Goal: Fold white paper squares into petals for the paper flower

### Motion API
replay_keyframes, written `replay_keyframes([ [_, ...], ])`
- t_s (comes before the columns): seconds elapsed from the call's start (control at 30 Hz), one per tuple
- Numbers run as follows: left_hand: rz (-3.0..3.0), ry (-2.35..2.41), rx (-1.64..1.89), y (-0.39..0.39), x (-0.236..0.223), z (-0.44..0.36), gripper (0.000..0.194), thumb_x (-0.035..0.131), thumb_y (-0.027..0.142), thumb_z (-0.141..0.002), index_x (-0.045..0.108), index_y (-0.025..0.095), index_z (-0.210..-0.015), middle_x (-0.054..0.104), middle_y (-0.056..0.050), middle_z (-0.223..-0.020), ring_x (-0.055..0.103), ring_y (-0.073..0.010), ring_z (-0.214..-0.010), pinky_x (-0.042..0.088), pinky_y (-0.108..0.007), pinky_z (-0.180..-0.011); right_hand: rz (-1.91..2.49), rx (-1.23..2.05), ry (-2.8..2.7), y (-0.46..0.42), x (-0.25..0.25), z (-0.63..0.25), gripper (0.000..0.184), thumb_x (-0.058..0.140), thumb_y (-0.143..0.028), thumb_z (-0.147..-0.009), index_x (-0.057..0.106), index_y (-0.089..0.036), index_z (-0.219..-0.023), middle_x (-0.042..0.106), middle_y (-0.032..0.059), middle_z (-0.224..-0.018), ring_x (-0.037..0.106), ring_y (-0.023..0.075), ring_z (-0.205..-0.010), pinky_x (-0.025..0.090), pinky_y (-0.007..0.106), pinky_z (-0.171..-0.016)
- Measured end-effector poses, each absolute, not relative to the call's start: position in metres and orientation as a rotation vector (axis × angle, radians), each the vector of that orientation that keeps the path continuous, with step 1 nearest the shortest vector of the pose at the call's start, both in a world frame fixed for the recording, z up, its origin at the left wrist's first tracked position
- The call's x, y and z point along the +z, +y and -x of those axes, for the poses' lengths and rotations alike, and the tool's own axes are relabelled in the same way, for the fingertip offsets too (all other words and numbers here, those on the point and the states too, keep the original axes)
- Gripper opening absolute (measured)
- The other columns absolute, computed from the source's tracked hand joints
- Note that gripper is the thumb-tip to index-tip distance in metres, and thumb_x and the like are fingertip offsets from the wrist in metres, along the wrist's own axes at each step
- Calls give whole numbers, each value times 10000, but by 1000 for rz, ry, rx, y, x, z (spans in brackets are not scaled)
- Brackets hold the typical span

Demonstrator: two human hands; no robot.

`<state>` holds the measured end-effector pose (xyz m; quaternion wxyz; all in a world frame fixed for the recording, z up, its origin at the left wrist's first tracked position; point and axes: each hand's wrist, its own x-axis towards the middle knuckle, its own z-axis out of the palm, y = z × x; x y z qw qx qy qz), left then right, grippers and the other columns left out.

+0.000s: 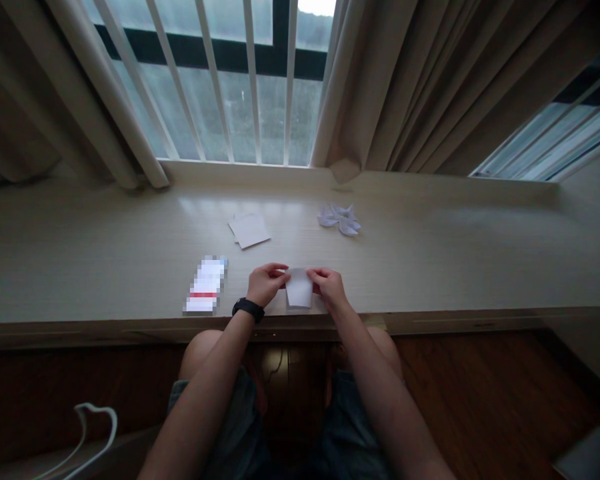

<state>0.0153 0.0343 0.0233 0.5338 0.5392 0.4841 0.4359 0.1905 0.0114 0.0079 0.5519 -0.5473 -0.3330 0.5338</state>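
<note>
Between my hands, close to the table's front edge, is a small white sheet of paper [299, 289] that curves upward a little. My left hand [267, 283] pinches its upper left corner, and a black watch band circles that wrist. At the upper right corner, the fingers of my right hand [328, 287] are closed on the same paper. Farther back to the left lies a small stack of white square sheets [251, 231]. Several folded white paper pieces [340, 219] sit together at the back right.
A phone-like object with a blurred-out screen [206, 285] lies left of my hands. The pale wooden tabletop [430, 260] runs along a barred window [230, 100] with beige curtains [395, 80]. Below the edge are my knees and a dark wooden floor [460, 400].
</note>
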Motion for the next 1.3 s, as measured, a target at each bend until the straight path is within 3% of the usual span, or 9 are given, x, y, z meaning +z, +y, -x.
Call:
replay_keyframes([
  [0.23, -1227, 1141, 1036, 35, 29, -14, 383, 803, 302, -618, 708, 104, -932, 701, -63, -674, 649, -160, -603, 583, -309, -605, 1359, 1355, -864, 7, 12, -193, 422, 834, -478, -472, 629, -126, -580, 572, -10, -524, 483, 98, -479, 406, 243, -482],
  [0.5, -1174, 1184, 1094, 37, 29, -11, 408, 813, 312, -602, 709, 103, -936, 703, -69, -695, 652, -160, -618, 582, -305, -601, 1353, 1447, -896, 7, 6, -196, 449, 838, -481, -477, 691, -111, -683, 650, 40, -627, 552, 135, -539, 456, 272, -534],
  [0.87, -1049, 1187, 1128, 37, 33, -9, 426, 832, 310, -554, 706, 98, -901, 693, -64, -668, 653, -164, -624, 571, -296, -604, 1405, 1373, -1016, 6, 9, -198, 397, 820, -443, -511, 699, -104, -677, 597, -2, -540, 437, 74, -454, 343, 222, -447],
  [1.07, -1014, 1232, 1169, 38, 34, -7, 475, 848, 335, -514, 705, 91, -896, 688, -64, -669, 657, -174, -633, 576, -312, -622, 1363, 1489, -1037, 4, 12, -198, 403, 828, -434, -514, 706, -109, -719, 659, 37, -647, 546, 112, -537, 467, 241, -505],
  [1.3, -1002, 1275, 1178, 40, 33, -4, 478, 846, 336, -515, 703, 88, -897, 680, -58, -666, 655, -172, -631, 577, -319, -630, 1372, 1436, -1062, 3, 16, -199, 364, 836, -384, -524, 704, -113, -729, 671, 38, -638, 570, 110, -523, 472, 221, -479],
])
